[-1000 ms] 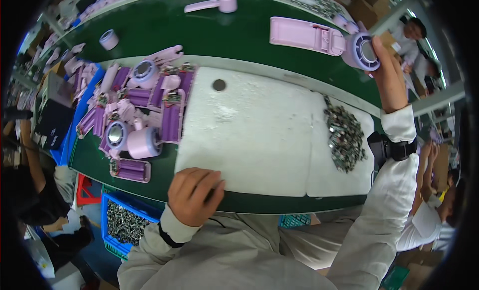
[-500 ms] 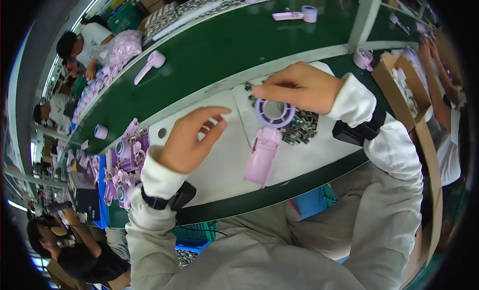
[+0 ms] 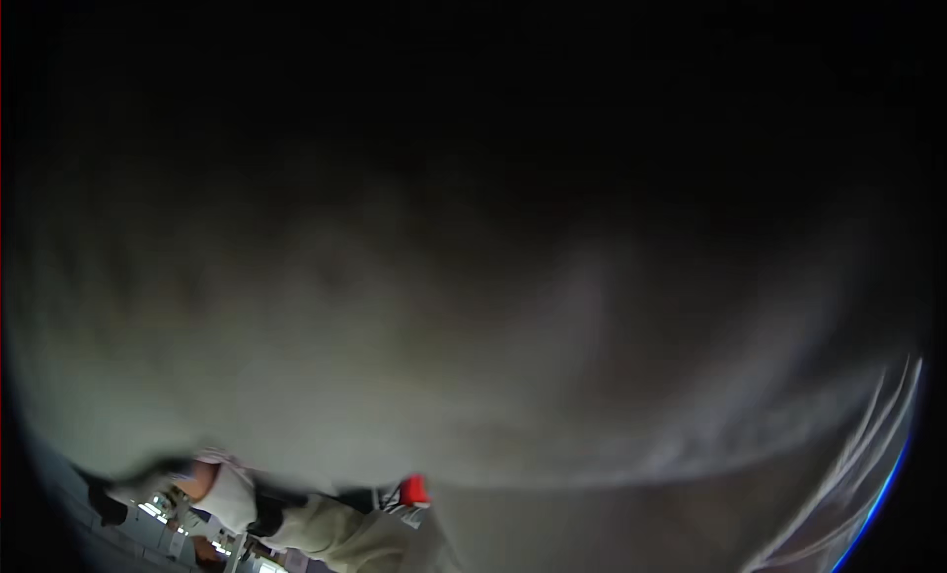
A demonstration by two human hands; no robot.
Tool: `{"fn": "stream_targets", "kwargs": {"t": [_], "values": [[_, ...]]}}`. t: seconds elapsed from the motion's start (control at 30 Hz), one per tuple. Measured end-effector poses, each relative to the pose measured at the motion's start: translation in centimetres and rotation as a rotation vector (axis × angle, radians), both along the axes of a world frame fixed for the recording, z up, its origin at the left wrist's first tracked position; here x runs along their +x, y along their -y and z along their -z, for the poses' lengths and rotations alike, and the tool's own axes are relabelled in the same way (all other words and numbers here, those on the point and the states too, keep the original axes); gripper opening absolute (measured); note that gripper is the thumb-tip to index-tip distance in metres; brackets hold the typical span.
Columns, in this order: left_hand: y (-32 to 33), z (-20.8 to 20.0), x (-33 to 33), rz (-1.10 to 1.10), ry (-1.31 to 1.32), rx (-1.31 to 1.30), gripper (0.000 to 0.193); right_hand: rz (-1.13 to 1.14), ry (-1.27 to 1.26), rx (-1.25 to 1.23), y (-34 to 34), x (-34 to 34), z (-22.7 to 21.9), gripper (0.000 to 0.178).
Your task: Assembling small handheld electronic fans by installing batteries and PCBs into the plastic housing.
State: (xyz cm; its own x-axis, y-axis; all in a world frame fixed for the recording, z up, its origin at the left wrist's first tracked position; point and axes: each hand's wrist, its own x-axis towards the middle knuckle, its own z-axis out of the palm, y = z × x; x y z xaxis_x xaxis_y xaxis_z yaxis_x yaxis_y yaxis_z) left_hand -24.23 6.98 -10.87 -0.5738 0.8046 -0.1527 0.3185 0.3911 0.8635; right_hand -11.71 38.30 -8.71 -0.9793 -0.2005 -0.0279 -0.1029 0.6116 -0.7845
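A blurred, greyish cloth-like surface (image 3: 345, 376) very close up covers most of the picture and fades to black above. Below its edge, at the lower left, shows a white sleeve (image 3: 326, 529) with a black wrist band (image 3: 266, 512). Its place on the left and matching cuff suggest my left arm. Only a small part of my left hand (image 3: 203, 479) shows beyond the cuff; the fingers are hidden, and what they touch cannot be made out. My right hand is out of sight. None of the pink or lilac parts can be recognised.
A small red object (image 3: 414, 489) lies beside the sleeve, at the covering's edge. Bright ceiling lights (image 3: 153, 511) show at the lower left. Pale, sheer-looking folds (image 3: 848, 474) run down the right rim.
The view of the bench, both hands, the lilac ring and the pink housing has gone. A dark, blurred covering now fills most of the picture, leaving a strip along the bottom.
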Motion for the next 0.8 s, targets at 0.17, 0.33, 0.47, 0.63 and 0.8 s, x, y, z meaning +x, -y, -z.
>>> {"fn": "stream_targets", "kwargs": {"t": [0.17, 0.33, 0.47, 0.63, 0.8], "values": [[-0.1, -0.1, -1.4, -0.041, 0.018, 0.029, 0.039, 0.059, 0.024, 0.001, -2.1, 1.0, 1.5, 0.073], [0.6, 0.1, -1.8, -0.125, 0.002, 0.149, 0.038, 0.076, 0.008, 0.091, -3.4, 1.1, 0.5, 0.072], [0.1, -0.2, -3.3, -0.166, -0.024, 0.252, 0.038, 0.114, -0.026, 0.168, -4.7, 0.8, -0.8, 0.071], [0.2, -1.8, -4.4, -0.226, -0.044, 0.326, 0.037, 0.154, -0.050, 0.211, -5.7, 0.7, -2.4, 0.070], [3.4, -6.5, -4.0, -0.314, -0.063, 0.319, 0.036, 0.165, -0.054, 0.173, -4.1, 0.5, -4.4, 0.070]]}}
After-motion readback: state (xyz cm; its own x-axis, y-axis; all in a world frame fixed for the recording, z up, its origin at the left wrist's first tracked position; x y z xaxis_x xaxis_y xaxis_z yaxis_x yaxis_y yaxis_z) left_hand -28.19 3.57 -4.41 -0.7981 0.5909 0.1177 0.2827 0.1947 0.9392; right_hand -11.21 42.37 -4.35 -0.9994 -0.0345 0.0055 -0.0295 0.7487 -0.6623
